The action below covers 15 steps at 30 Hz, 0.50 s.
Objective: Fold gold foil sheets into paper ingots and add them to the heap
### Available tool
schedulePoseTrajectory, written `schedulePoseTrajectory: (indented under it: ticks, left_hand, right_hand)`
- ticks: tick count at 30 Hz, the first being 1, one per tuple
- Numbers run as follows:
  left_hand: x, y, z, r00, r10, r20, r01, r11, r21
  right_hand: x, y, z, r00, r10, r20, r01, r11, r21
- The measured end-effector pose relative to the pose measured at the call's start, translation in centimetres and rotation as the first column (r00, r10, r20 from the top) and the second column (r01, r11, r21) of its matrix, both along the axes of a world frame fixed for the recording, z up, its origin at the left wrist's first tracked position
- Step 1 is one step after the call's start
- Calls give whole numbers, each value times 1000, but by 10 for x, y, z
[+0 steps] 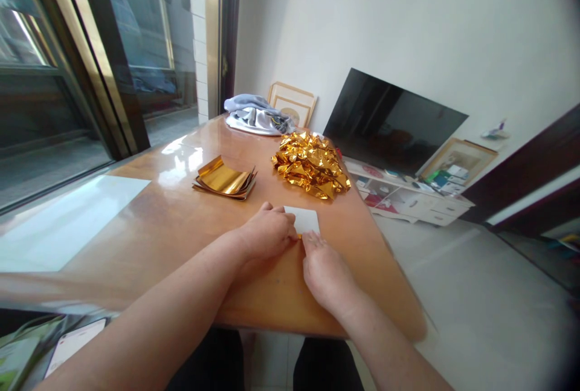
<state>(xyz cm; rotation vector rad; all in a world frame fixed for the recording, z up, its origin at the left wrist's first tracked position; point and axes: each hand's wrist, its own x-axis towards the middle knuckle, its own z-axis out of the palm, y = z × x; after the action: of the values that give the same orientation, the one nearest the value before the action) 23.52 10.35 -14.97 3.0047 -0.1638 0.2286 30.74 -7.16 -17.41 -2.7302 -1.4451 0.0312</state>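
Note:
A small square sheet (304, 219), white side up with a gold edge showing, lies on the wooden table (181, 222) in front of me. My left hand (267, 234) is curled on its near left corner, fingers pressed together on the paper. My right hand (325, 270) pinches the sheet's near edge from the right. A stack of flat gold foil sheets (224, 179) lies to the left, beyond my hands. A heap of folded gold foil pieces (312, 164) sits further back, in the middle of the table.
A grey cloth (254, 114) lies at the table's far end by a framed picture (292, 101). A dark television (389, 122) and low white cabinet (408, 197) stand right. Glass doors (67, 77) run along the left. A phone (75, 342) lies at lower left.

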Motion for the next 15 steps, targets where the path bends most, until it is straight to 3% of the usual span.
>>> schedulePoseTrajectory:
  ticks: [7, 15]
  left_hand:
    - [-2, 9, 2, 997, 75, -18, -76, 992, -104]
    - [6, 27, -7, 970, 228, -88, -239, 958, -155]
  right_hand:
    - [1, 2, -4, 999, 17, 38, -15, 998, -64]
    - [-4, 4, 6, 995, 45, 85, -35, 992, -119]
